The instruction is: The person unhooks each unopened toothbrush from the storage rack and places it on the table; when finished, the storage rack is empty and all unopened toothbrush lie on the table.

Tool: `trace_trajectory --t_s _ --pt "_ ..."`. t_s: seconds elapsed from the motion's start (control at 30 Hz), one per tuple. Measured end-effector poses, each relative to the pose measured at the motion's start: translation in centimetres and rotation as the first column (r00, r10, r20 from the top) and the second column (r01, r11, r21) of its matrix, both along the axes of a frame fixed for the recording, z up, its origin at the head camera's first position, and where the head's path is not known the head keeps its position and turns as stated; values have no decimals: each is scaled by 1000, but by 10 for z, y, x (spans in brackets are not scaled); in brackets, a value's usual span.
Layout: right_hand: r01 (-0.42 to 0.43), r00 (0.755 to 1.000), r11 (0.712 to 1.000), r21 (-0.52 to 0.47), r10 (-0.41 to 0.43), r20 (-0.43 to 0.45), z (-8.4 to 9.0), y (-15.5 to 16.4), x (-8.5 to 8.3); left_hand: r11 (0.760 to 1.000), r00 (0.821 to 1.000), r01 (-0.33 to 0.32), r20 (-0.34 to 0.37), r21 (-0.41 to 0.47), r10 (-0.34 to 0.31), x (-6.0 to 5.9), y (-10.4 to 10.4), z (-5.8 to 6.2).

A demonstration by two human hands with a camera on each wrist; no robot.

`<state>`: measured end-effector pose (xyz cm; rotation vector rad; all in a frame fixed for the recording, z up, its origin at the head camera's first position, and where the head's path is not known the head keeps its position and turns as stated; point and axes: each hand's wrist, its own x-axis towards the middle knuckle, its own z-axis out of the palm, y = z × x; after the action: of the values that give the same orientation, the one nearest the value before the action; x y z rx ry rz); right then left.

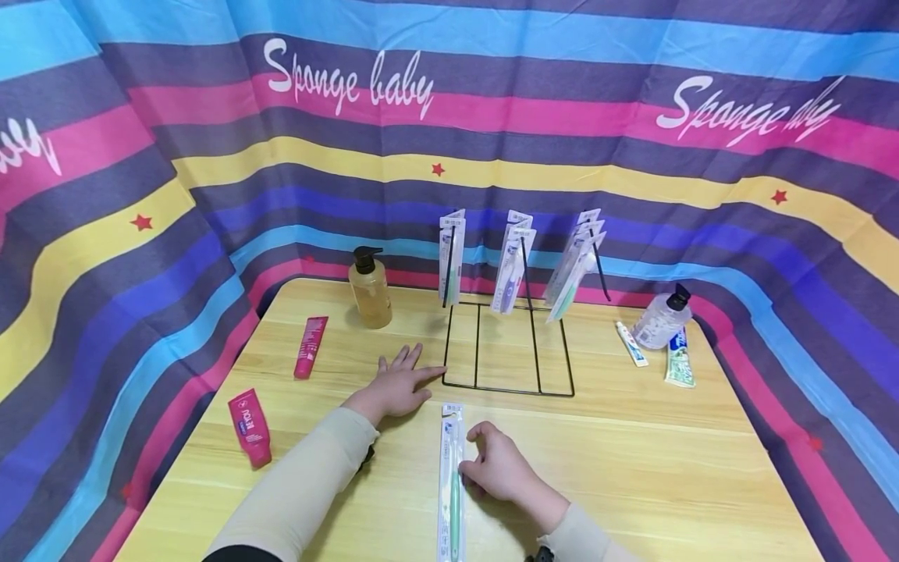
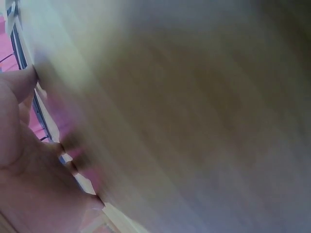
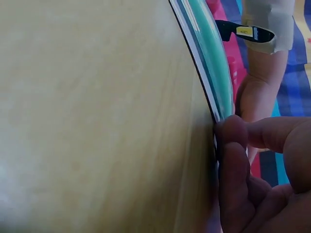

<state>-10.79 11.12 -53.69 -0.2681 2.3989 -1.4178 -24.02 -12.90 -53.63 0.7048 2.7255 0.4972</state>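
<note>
Packaged toothbrush (image 1: 453,499), one, green-handled, lying lengthwise at the near middle of the pale wooden worktop (image 1: 653,476). Right hand (image 1: 502,466), at its right edge: fingers bent, thumb and forefinger nearly together, pinching that edge. Left hand (image 1: 397,389), farther off and to the left: fingers spread and nearly straight, holding nothing, forefinger tip at the near left corner of a black wire rack (image 1: 509,389). Hanging packs (image 1: 511,273), three groups, on the far side of the rack. Pink tubes (image 1: 250,429), two, at left. Amber pump bottle (image 1: 371,297), far left. Clear pump bottle (image 1: 659,324), far right, between a small white tube (image 1: 631,343) and a green-and-white tube (image 1: 679,365). Striped curtain (image 1: 520,117), behind.
</note>
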Motion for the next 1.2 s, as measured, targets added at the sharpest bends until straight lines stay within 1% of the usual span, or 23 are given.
trace_trajectory --t_s 0.1,0.23,0.4,0.63,0.8,0.87,0.93,0.97,1.03,1.1,1.17,1.2 --pt "-10 999 1000 -24 11 30 1 -1 -1 1000 1000 -4 6 -9 5 0 0 1" --pt "-19 998 999 -25 21 51 -1 -4 -1 1000 1000 -10 9 -4 10 0 0 0" --pt "-33 998 999 -9 33 48 -2 -8 -2 1000 1000 -11 5 11 11 0 0 0" --pt "-38 998 999 22 37 42 1 -11 -6 1000 1000 -8 2 3 8 1 0 2" --pt "-28 1000 998 49 28 4 5 -8 -11 1000 1000 -8 6 -2 8 1 0 2" --pt "-11 1000 999 41 12 -23 11 -3 -19 1000 1000 -6 6 -3 6 1 0 2" --pt "17 998 1000 13 -16 -55 21 2 -32 1000 1000 -5 1 -2 5 1 0 2" --pt "36 996 999 4 -35 -81 28 4 -39 1000 1000 -6 3 -3 6 1 0 3" --pt "73 983 997 -16 -75 -169 43 6 -57 1000 1000 -7 1 2 7 2 0 4" --pt "118 955 993 -28 -121 -271 59 7 -76 1000 1000 -7 0 4 7 2 0 4" --pt "158 912 986 -47 -164 -375 75 5 -95 1000 1000 -6 3 6 6 2 0 5" --pt "171 892 983 -64 -182 -414 81 4 -104 1000 1000 -5 5 6 5 2 0 5"
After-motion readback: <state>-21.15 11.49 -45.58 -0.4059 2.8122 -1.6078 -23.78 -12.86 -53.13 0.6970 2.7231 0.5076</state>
